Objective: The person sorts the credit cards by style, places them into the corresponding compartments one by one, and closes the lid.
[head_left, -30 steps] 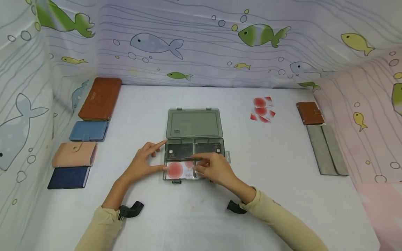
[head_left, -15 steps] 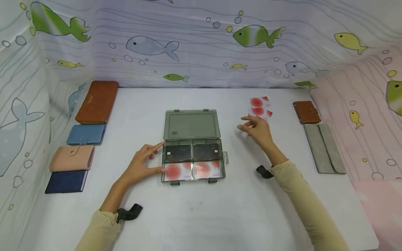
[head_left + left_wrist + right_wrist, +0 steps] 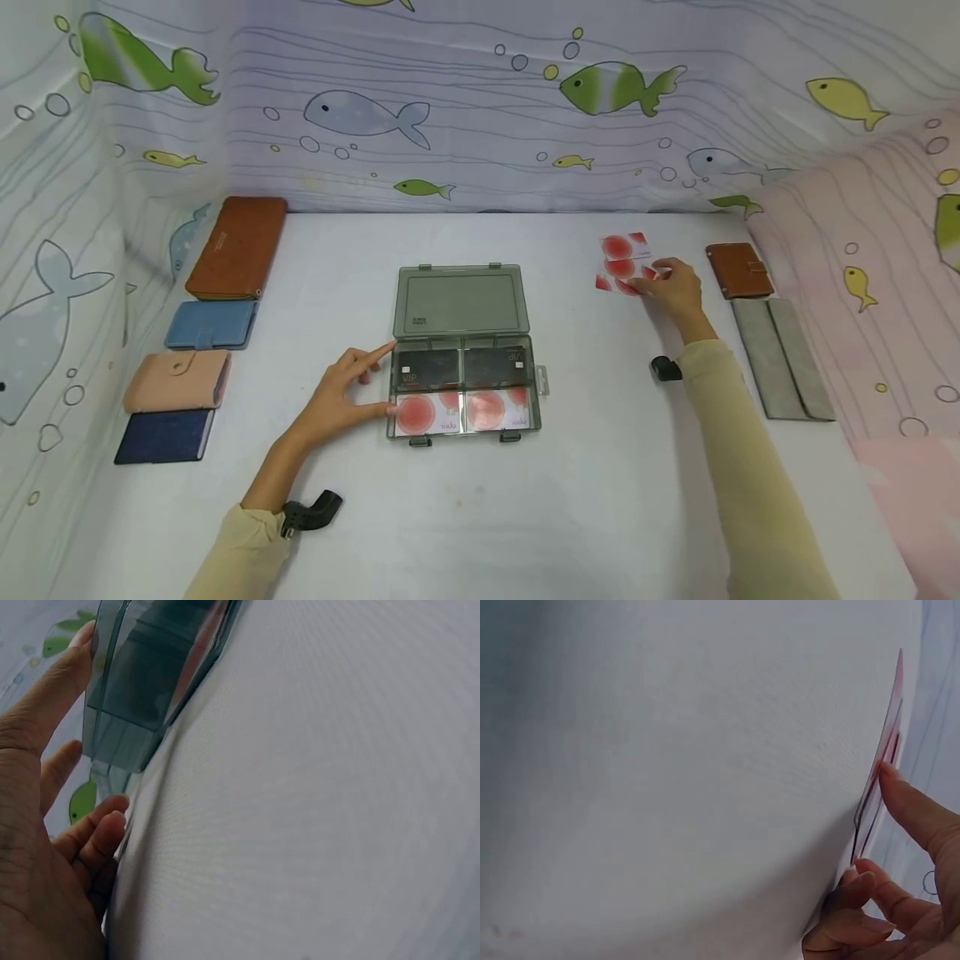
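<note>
On the table stands an open grey-green clear plastic box [image 3: 460, 367] with two black VIP cards [image 3: 429, 369] in its far compartments and two red-and-white cards [image 3: 428, 414] in its near ones. My left hand [image 3: 339, 400] touches the box's left side with thumb and index fingertip spread apart. At the far right, overlapping red-and-white cards [image 3: 619, 247] lie on the table. My right hand [image 3: 677, 293] has thumb and fingertips at the edges of the nearest card [image 3: 876, 784], pinching it. Whether this card is lifted, I cannot tell.
Along the left lie a brown wallet [image 3: 238, 248], a blue wallet [image 3: 212, 323], a pink wallet [image 3: 177, 381] and a navy booklet [image 3: 165, 435]. A small brown wallet [image 3: 738, 268] and a grey folding case [image 3: 782, 358] lie on the right. Fish-print cloth [image 3: 480, 108] encloses the table.
My right hand has left the box's near right compartment, where a red-and-white card now shows fully, and moved over to the cards at the far right. My left hand stays at the box.
</note>
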Motion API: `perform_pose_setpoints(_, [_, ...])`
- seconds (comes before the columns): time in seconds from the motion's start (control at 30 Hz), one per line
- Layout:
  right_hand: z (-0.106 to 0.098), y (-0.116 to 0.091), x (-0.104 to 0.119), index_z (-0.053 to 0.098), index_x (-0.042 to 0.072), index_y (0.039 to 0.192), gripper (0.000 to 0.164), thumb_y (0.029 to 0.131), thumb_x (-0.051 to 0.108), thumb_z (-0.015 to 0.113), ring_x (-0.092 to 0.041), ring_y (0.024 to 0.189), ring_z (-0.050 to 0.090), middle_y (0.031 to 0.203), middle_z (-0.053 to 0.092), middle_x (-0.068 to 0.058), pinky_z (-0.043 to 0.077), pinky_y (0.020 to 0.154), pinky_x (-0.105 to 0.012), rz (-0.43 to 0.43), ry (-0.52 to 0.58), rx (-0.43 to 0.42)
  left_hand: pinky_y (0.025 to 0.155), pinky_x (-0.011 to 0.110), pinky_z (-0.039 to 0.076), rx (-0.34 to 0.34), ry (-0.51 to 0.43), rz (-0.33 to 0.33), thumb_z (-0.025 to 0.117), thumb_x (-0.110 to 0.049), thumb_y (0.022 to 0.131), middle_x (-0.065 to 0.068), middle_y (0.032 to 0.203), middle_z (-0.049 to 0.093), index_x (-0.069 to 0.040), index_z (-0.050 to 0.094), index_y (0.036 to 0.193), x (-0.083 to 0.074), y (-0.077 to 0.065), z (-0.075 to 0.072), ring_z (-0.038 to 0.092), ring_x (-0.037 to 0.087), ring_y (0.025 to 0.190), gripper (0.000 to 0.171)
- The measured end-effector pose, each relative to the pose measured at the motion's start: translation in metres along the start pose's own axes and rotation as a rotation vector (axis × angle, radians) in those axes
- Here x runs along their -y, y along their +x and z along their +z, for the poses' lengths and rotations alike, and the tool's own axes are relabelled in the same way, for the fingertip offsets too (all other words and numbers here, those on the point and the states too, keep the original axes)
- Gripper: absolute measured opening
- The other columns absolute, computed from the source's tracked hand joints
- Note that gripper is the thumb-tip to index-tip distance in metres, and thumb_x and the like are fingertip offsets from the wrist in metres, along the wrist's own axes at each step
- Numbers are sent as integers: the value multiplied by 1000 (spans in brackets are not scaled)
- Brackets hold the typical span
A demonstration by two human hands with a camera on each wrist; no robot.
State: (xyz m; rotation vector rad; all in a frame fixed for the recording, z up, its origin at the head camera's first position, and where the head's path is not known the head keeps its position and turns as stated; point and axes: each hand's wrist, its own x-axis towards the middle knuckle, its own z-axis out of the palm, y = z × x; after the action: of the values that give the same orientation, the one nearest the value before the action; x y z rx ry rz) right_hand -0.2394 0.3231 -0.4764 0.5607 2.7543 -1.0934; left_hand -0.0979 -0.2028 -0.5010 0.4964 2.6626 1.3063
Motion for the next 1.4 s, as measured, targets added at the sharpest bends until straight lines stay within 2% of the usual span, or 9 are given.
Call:
perform_pose_setpoints(0.13, [-2,1,-3,47,-7,131,62,90,32,73,-32,103,43,114,47,-21,40,85,-40,-8,-34,19,86,43,25,-1,5,1,90,-29,72,1,104,45,-34,43,151,-1,0,-1,37,14,92,92])
perform_pose_setpoints(0.3, [-3,-3,-2,42,-8,126,64,87,30,76,-33,104,42,115,46,-23,40,86,-41,0,-34,30,86,43,25,1,7,-5,90,-29,71,1,104,45,-34,43,151,-3,0,-1,37,14,93,92])
perform_pose_setpoints(0.4, [-3,-11,-2,42,-4,124,58,88,27,75,-31,101,45,115,49,-20,41,81,-37,31,31,13,86,43,25,5,10,-8,90,-30,71,1,104,45,-34,43,150,-3,1,0,38,14,93,92])
perform_pose_setpoints(0.47, [-2,-18,-3,46,-1,124,51,89,23,74,-25,96,49,111,55,-14,41,78,-33,46,104,-6,86,43,25,5,14,-8,90,-31,71,1,104,45,-34,43,150,-3,1,0,38,13,93,92])
perform_pose_setpoints(0.57, [-2,-30,-8,55,3,126,42,91,20,72,-14,83,53,92,62,2,42,69,-24,46,220,-30,86,44,25,3,14,-4,90,-31,71,1,104,45,-35,43,150,-3,1,0,38,13,93,92])
perform_pose_setpoints(0.67, [-3,-43,-13,61,5,131,42,92,18,70,-7,75,52,80,58,12,42,63,-18,34,294,-46,87,43,25,2,11,0,90,-30,72,0,104,45,-35,43,151,-2,1,0,38,13,93,92])
perform_pose_setpoints(0.87, [-8,-69,-13,60,5,136,44,95,20,67,-9,78,48,87,53,6,44,65,-15,33,350,-41,86,43,25,2,6,0,90,-30,72,0,104,45,-36,42,151,-2,2,-1,38,13,93,92])
perform_pose_setpoints(1.07, [-12,-97,-3,60,7,136,47,94,26,69,-10,74,48,81,55,11,45,65,-18,7,414,58,86,43,26,6,12,-7,90,-32,72,0,104,45,-37,42,151,-1,2,-1,38,14,93,92])
perform_pose_setpoints(1.4, [6,-138,29,63,-1,130,43,92,17,72,-9,67,46,78,60,11,41,58,-22,-143,441,299,88,45,24,6,5,-5,90,-31,72,1,105,45,-36,42,151,-2,1,-1,38,14,92,92])
